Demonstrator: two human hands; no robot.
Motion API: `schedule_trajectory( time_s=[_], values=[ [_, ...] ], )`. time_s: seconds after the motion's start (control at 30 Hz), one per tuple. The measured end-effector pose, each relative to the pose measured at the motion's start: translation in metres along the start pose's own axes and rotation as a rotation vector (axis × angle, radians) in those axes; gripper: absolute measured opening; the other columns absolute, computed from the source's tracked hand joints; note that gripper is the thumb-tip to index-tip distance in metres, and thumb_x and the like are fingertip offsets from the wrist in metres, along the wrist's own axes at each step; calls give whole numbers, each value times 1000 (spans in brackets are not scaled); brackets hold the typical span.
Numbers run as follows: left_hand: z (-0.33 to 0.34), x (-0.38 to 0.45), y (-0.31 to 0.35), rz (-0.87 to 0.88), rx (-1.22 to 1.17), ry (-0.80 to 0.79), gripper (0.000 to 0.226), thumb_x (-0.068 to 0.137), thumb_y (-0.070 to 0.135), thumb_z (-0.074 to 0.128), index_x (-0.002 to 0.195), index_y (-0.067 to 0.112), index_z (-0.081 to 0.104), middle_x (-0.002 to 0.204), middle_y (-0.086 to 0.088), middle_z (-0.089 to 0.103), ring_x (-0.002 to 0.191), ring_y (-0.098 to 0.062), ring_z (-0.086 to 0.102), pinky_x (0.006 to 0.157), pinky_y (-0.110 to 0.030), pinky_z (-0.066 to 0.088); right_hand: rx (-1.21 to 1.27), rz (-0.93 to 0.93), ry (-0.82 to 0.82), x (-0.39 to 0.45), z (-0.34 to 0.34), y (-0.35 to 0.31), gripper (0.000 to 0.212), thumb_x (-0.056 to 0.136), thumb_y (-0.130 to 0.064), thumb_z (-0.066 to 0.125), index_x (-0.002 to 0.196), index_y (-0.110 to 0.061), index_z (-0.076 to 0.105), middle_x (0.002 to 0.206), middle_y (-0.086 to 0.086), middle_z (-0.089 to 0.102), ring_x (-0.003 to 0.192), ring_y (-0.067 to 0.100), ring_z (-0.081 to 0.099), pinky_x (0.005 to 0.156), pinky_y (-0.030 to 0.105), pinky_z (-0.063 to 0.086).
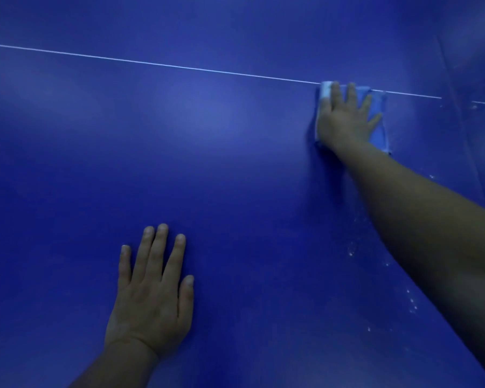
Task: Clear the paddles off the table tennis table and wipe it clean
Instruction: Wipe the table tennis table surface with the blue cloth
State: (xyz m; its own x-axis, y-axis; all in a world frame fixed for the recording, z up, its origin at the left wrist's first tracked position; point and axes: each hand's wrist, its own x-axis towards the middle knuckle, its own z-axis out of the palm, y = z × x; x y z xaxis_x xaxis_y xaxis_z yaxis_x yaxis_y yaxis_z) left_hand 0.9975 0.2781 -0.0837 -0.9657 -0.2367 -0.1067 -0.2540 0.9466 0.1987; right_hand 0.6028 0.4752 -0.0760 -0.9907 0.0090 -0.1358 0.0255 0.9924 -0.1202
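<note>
Right fingers (351, 92): spread wide and pressed flat on a folded cloth (377, 127), pinning it down rather than gripping it.
Right hand (343, 119): in the upper right of the frame, arm stretched far forward, palm on the cloth.
Cloth: blue with a pale edge showing at its left; it lies flat on the table, its far edge touching the white line (179, 67).
Left fingers (154, 253): slightly fanned, lying flat, holding nothing.
Left hand (151, 298): lower left of centre, palm down on the bare surface, probably bracing the reach.
Table (207, 163): blue top filling the whole frame; no paddles in view, so the clearing looks done for this part.
Specks (410, 301): small pale crumbs or droplets scattered in the lower right, beside the right forearm; a few more near the seam (459, 121) at the far right.
Step in hand: wiping, judged from the flattened cloth.
Doing it well: keep even palm pressure, draw the cloth in long overlapping strokes towards the specks, gather them to one edge instead of scattering them, and refold to a clean face when soiled.
Risk: a far reach lightens the pressure, so streaks may remain.
Writing: none readable; no brand or label visible on cloth or table.
</note>
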Motion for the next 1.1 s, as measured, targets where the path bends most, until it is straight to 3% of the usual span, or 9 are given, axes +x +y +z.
schedule_trajectory(
  time_s=[0.07,0.27,0.33,0.47,0.53,0.83,0.9,1.03,1.1],
  values=[
    [-1,0,1,-3,-4,-12,66,94,38,31,148,3,43,160,-19,30,150,-34,21,117,-62,15,33,65,-9,-12,-2,-9,56,104,-41,18,160,-34,12,169,-1,3,153,40,-5,115,73,1],
    [2,0,1,1,9,3,67,92,38,34,148,2,44,160,-19,30,150,-35,23,118,-62,15,-186,-869,-87,-86,38,-109,56,102,-46,17,158,-40,14,169,2,9,152,44,2,110,76,5],
    [3,0,-1,3,11,16,67,93,38,33,147,2,45,160,-19,31,149,-35,24,117,-62,15,-270,-790,-23,-43,27,-92,57,103,-44,23,158,-39,12,169,2,8,152,44,2,109,79,9],
    [0,0,-1,-2,15,-5,70,102,46,12,149,3,41,160,-19,30,150,-35,23,118,-62,15,31,76,39,25,-4,0,56,103,-52,13,158,-40,16,169,-5,6,154,37,-2,114,73,-1],
    [-1,-1,0,-3,7,-22,70,103,46,10,149,4,39,161,-19,29,150,-35,22,118,-62,15,107,294,37,16,-10,18,57,102,-50,11,159,-40,14,169,-6,5,154,35,-4,115,71,-2],
    [0,-1,1,-6,-3,14,66,93,38,32,146,1,46,159,-20,32,149,-36,25,117,-63,16,-164,-949,-23,-123,36,-67,56,101,-47,22,156,-37,27,165,2,24,151,43,14,108,77,11],
    [1,-2,0,-8,-5,12,65,94,37,31,148,2,43,160,-20,30,150,-35,22,119,-62,14,-295,-851,26,-65,20,-42,55,103,-44,25,158,-36,19,167,2,17,151,46,11,104,82,15],
    [0,-1,0,-5,1,-5,65,95,38,30,150,3,41,161,-19,27,151,-34,19,120,-60,11,-66,-176,-58,15,-13,17,56,105,-44,23,159,-37,11,169,-2,3,154,38,-3,110,78,5],
    [-1,-1,0,-11,4,-11,65,96,37,29,150,3,41,161,-19,27,151,-33,19,120,-60,11,-97,-296,-48,-11,-9,13,58,104,-40,25,160,-32,10,169,1,4,153,41,-1,109,79,9]
  ],
)
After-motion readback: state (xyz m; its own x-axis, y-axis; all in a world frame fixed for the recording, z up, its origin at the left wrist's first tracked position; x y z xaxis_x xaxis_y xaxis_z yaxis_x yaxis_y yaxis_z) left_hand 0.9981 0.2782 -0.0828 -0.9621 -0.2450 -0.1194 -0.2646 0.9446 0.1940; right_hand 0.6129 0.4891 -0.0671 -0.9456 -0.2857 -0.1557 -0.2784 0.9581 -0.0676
